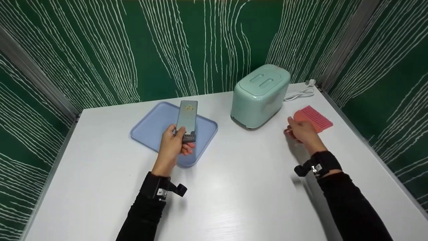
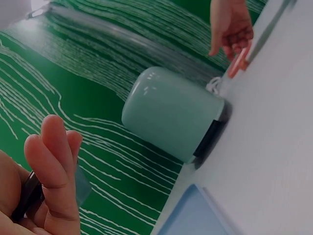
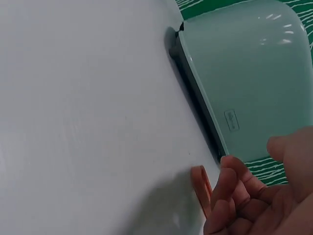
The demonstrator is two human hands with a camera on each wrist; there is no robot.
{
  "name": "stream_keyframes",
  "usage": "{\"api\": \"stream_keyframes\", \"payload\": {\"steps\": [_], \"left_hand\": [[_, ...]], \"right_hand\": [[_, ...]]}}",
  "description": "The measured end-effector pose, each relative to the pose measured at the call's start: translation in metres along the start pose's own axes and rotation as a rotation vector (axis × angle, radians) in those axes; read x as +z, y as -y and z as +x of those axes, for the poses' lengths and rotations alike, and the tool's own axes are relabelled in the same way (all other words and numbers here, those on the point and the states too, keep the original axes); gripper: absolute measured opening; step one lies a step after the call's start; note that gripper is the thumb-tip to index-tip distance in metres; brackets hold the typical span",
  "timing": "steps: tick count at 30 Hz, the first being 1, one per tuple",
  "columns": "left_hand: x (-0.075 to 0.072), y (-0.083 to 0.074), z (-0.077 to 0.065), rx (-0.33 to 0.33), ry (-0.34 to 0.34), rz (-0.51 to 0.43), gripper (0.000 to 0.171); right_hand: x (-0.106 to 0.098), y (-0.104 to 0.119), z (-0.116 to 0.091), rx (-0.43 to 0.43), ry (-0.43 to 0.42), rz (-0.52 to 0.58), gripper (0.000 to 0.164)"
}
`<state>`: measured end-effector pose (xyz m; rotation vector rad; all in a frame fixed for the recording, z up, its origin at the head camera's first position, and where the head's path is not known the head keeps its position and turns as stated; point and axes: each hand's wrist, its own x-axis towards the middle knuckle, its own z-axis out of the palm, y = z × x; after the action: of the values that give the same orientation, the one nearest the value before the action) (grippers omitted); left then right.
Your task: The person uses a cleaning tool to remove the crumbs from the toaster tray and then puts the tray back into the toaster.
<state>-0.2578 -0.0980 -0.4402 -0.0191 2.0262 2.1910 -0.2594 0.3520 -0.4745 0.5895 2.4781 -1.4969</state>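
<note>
In the head view my left hand grips a flat grey crumb tray by its dark slotted end, thumb on top. Yellowish crumbs lie near its far end. It is above the blue square tray. My right hand is at the orange and pink brush, which lies on the table with its bristles to the right. Loosely bent fingers come close to the brush's orange edge in the right wrist view, the thumb apart; whether they touch it I cannot tell.
A mint-green toaster stands at the back of the white table, between my hands. Its white cord and plug lie in the back right corner. Green walls with white streaks enclose the back and sides.
</note>
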Motion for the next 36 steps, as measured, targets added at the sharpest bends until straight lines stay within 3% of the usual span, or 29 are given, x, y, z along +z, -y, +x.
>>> {"api": "stream_keyframes", "payload": {"steps": [9,18,25,36], "left_hand": [[0.002,0.001,0.001,-0.006,0.008,-0.022,0.017],[0.003,0.001,0.0,0.0,0.021,-0.014,0.017],[0.005,0.002,0.001,0.005,0.025,-0.002,0.019],[0.002,0.004,0.001,0.002,0.017,0.005,0.018]], "right_hand": [[-0.018,-0.01,0.014,0.081,-0.073,-0.198,0.07],[-0.023,-0.021,0.015,0.149,-0.111,-0.351,0.069],[-0.022,-0.022,0.017,0.173,-0.186,-0.443,0.072],[-0.018,-0.016,0.025,0.175,-0.213,-0.533,0.051]]}}
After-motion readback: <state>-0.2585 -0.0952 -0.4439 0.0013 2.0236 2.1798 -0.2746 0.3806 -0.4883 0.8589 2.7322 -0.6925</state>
